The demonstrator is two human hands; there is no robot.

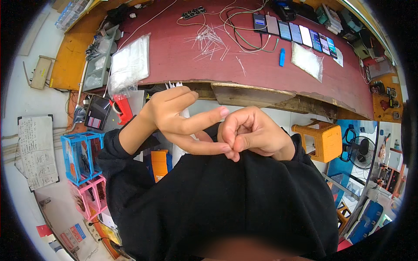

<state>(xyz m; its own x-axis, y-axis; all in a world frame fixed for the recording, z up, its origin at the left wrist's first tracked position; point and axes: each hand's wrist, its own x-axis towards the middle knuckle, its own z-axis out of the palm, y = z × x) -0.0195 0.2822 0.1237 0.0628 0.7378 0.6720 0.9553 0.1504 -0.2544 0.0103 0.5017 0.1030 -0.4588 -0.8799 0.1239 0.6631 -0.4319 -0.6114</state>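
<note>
Both of my hands are raised in front of my black top, near the table's front edge. My left hand point(178, 119) has two fingers stretched out toward the right, spread apart, while its other fingers are bent. The tip of its lower stretched finger meets the fingertips of my right hand point(257, 135). My right hand is closed in a pinch, thumb against fingers. Whatever may lie between those fingertips is hidden or too small to make out. Beyond my hands, on the dark red table point(183, 67), lies a loose pile of thin white strips point(209, 42).
Several phones point(295, 33) lie in a row at the back right, near a clear bag of small white pieces point(307, 61) and a blue tube-shaped item point(282, 57). White plastic bags point(130, 63) lie at left. A yellow stool point(321, 140) stands at right, a blue rack point(82, 157) at left.
</note>
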